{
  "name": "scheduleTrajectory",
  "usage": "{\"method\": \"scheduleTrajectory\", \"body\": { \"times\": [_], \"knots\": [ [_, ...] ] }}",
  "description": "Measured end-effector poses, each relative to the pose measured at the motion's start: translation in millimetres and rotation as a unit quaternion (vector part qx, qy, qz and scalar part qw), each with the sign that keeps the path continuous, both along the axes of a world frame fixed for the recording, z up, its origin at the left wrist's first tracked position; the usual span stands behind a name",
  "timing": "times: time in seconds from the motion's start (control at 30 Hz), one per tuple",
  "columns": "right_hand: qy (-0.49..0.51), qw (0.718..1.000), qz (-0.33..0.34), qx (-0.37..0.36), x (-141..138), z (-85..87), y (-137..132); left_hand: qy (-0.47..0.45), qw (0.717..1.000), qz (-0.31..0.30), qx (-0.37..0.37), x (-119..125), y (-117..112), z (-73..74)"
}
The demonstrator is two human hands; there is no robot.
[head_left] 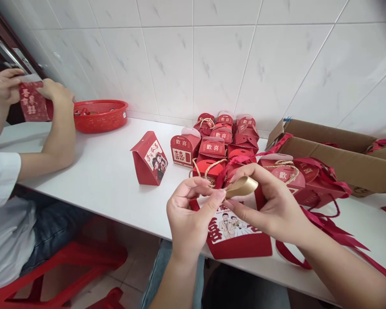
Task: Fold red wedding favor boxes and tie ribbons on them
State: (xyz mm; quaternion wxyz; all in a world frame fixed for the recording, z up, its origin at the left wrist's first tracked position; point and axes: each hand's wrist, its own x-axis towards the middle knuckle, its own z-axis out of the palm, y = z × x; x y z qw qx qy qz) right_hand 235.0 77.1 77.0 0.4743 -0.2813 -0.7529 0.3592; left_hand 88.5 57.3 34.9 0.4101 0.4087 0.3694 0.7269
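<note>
A looped gold ribbon is pinched between my two hands at the top of a red gift box. The box has a cartoon couple printed on its front and stands at the table's near edge. My left hand grips the ribbon's base with thumb and fingers. From the other side my right hand closes on the same ribbon, its fingers curled round the loop. The upper part of the box is partly hidden behind my fingers. Just left of it stands another red box with a slanted front.
Several small red boxes with rope handles stand grouped by the wall. A cardboard carton is at the right, with loose red ribbons before it. A co-worker's hands hold a red packet near a red plastic basket.
</note>
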Motion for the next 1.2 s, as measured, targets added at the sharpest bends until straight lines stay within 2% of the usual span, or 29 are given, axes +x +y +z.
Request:
{"method": "scheduleTrajectory", "body": {
  "times": [0.33, 0.47, 0.57, 0.73, 0.87, 1.0, 1.2],
  "knots": [
    [0.014, 1.0, -0.019, -0.006, 2, -5.3, 5, 0.056, 0.997, 0.045, 0.005, 5, -3, 3.3],
    [-0.005, 0.999, 0.004, -0.033, 5, -0.9, 7, 0.09, 0.995, 0.013, 0.047, 1, 2, 2.2],
    [-0.06, 0.997, 0.014, -0.05, 12, 5.3, 9, 0.129, 0.989, -0.012, 0.075, -1, 4, 1.5],
    [-0.119, 0.99, 0.049, -0.065, 27, 15.9, 12, 0.112, 0.992, -0.044, 0.045, 0, 5, 2.0],
    [-0.112, 0.993, 0.021, -0.034, 33, 21.5, 12, 0.115, 0.99, -0.078, 0.03, 3, 3, 3.8],
    [-0.084, 0.996, 0.009, -0.019, 29, 21.7, 8, 0.161, 0.983, -0.064, 0.061, 6, -1, 4.5],
    [-0.041, 0.999, 0.016, 0.004, 21, 15.7, 8, 0.246, 0.961, -0.012, 0.129, 7, -3, 1.2]
  ]
}}
